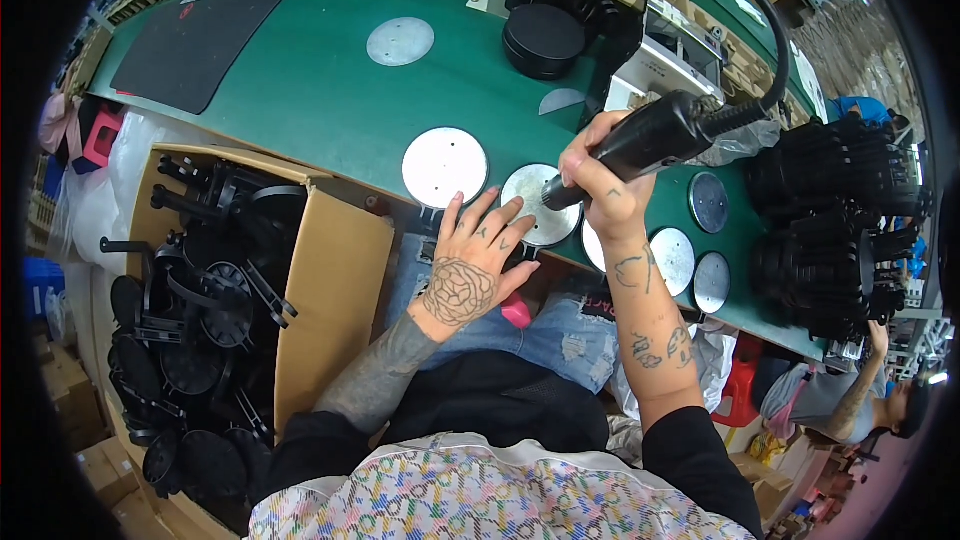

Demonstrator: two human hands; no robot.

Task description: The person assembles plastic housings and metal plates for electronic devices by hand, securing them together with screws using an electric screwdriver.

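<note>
My right hand [608,185] is wrapped round a black electric screwdriver [655,138], which is tilted with its tip down on a round silver metal plate [528,222] at the bench's near edge. A cable runs from its upper end. The fingers of my left hand [468,275] are spread, with fingertips at the near rims of that plate and of a whiter round plate [444,164] to its left. Beyond my right wrist, more round plates [671,260] line the edge, one partly hidden by my forearm. Any screw under the tip is hidden.
A cardboard box [335,285] full of black round-based parts [205,305] stands at left. On the green bench [310,70] are a dark mat [200,45], a loose silver disc [400,41], black discs [543,38] and stacked black parts [830,175]. Another person [840,400] works at right.
</note>
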